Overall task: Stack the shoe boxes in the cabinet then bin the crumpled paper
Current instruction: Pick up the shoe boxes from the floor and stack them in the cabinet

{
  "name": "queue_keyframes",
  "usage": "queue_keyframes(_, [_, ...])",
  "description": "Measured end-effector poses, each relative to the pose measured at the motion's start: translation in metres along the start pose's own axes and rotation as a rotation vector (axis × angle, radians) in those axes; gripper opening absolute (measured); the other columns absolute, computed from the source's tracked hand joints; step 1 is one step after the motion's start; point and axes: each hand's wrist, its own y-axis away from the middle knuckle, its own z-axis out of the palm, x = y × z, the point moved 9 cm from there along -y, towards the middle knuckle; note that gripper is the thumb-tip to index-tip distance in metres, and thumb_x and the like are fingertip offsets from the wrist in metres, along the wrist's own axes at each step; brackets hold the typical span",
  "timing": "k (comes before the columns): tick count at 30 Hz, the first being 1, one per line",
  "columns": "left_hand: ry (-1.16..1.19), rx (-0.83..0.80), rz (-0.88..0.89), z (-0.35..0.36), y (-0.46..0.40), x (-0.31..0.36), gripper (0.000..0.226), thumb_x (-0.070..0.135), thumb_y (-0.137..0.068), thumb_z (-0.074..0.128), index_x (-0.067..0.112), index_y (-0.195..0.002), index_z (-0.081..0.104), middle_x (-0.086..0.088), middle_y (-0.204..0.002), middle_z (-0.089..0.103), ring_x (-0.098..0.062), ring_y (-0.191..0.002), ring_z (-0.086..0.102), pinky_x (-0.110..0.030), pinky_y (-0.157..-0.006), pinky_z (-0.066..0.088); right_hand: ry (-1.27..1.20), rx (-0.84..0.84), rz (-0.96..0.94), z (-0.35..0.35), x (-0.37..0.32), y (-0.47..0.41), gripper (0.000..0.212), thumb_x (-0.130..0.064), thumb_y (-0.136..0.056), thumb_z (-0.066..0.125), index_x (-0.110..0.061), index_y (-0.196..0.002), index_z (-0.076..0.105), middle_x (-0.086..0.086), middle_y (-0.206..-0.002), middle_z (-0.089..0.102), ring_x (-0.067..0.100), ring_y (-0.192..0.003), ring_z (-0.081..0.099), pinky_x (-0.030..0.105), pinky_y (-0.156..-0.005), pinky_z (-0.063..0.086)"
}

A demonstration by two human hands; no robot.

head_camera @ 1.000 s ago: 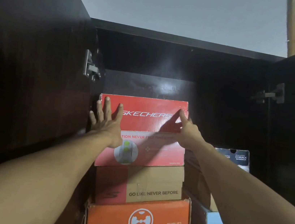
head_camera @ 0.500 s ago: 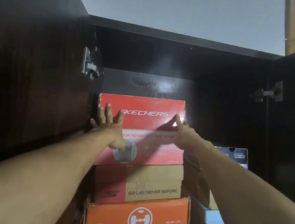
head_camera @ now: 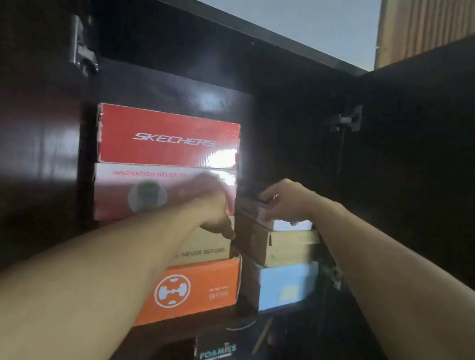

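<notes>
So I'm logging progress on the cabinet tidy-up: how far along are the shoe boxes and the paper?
Looks done: the red Skechers box tops the left stack, above the orange box. In hand: the right hand rests on the top box of the right stack, above the tan box and blue box; the left hand reaches alongside, its grip blurred. Left: no crumpled paper or bin shows.

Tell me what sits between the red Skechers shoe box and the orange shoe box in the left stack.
Head view: a tan cardboard box, partly hidden behind the left hand.
</notes>
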Motion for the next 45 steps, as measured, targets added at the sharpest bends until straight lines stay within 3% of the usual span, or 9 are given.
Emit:
queue_keyframes(4, [0.023,-0.181,0.170,0.036,0.024,0.058,0.051,0.040,-0.078,0.075,0.011,-0.119,0.063,-0.004,-0.107,0.065,-0.018,-0.081,0.063,-0.023,-0.058,0.051,0.005,-0.087,0.140,-0.005,0.047,0.061,0.061,-0.028,-0.074,0.083,-0.019,-0.129,0.059,0.005,-0.112,0.067,0.019,-0.083,0.069,0.040,-0.068,0.062])
queue_keyframes(9, [0.066,-0.379,0.302,0.112,0.060,0.131,0.065,0.045,-0.080,0.072,0.011,-0.133,0.054,-0.010,-0.128,0.058,-0.028,-0.115,0.058,-0.043,-0.090,0.054,0.022,-0.150,0.328,0.002,0.110,0.168,0.053,-0.027,-0.075,0.082,-0.015,-0.123,0.063,0.008,-0.099,0.073,0.021,-0.085,0.070,0.040,-0.064,0.062])
queue_keyframes(23, [0.221,-0.736,0.500,0.342,0.166,0.292,0.064,0.048,-0.068,0.080,0.022,-0.122,0.060,0.001,-0.093,0.063,-0.019,-0.085,0.061,-0.030,-0.067,0.050,0.014,-0.279,0.807,0.098,0.316,0.412,0.062,-0.032,-0.076,0.080,-0.018,-0.133,0.058,0.007,-0.101,0.072,0.022,-0.085,0.070,0.039,-0.064,0.062])
queue_keyframes(27, [0.313,-0.765,0.480,0.418,0.176,0.321,0.066,0.039,-0.073,0.078,0.015,-0.130,0.055,-0.003,-0.124,0.060,-0.024,-0.109,0.059,-0.036,-0.096,0.048,0.037,-0.261,0.839,0.148,0.359,0.438,0.056,-0.034,-0.080,0.077,-0.016,-0.130,0.061,0.007,-0.114,0.069,0.029,-0.097,0.067,0.039,-0.082,0.057])
queue_keyframes(30, [0.473,-0.651,0.419,0.456,0.173,0.334,0.009,0.014,-0.083,0.063,0.022,-0.085,0.062,-0.007,-0.108,0.060,-0.024,-0.097,0.056,-0.037,-0.098,0.046,0.037,-0.243,0.831,0.187,0.378,0.446,0.048,-0.027,-0.086,0.070,-0.013,-0.131,0.060,0.008,-0.128,0.063,0.026,-0.117,0.058,0.034,-0.096,0.048])
queue_keyframes(32, [0.596,-0.622,0.351,0.477,0.172,0.340,0.020,0.006,-0.085,0.053,0.021,-0.073,0.056,-0.008,-0.101,0.060,-0.026,-0.091,0.053,-0.032,-0.088,0.046,0.036,-0.187,0.837,0.207,0.389,0.448,0.045,-0.026,-0.089,0.063,-0.016,-0.133,0.057,0.008,-0.132,0.060,0.026,-0.121,0.055,0.033,-0.097,0.047])
queue_keyframes(38, [0.723,-0.648,0.215,0.526,0.179,0.347,0.041,-0.001,-0.090,0.043,0.006,-0.129,0.054,-0.013,-0.128,0.059,-0.029,-0.121,0.053,-0.034,-0.099,0.042,0.133,-0.203,0.910,0.249,0.400,0.449,0.039,-0.031,-0.099,0.039,-0.014,-0.130,0.055,0.019,-0.130,0.056,0.038,-0.117,0.054,0.040,-0.089,0.047])
queue_keyframes(41, [0.713,-0.669,0.181,0.550,0.177,0.348,0.047,-0.001,-0.087,0.043,0.007,-0.132,0.052,-0.010,-0.129,0.060,-0.028,-0.122,0.053,-0.034,-0.100,0.045,0.203,-0.125,0.993,0.242,0.408,0.461,0.039,-0.033,-0.097,0.036,-0.005,-0.107,0.062,0.021,-0.117,0.059,0.039,-0.105,0.058,0.035,-0.075,0.039])
queue_keyframes(45, [0.702,-0.689,0.141,0.583,0.177,0.352,0.052,0.004,-0.077,0.046,0.011,-0.127,0.059,-0.009,-0.127,0.062,-0.027,-0.118,0.056,-0.036,-0.098,0.048,0.258,0.026,1.088,0.219,0.420,0.494,0.063,-0.066,-0.086,0.047,-0.005,-0.094,0.063,0.016,-0.106,0.061,0.037,-0.098,0.060,0.034,-0.070,0.039])
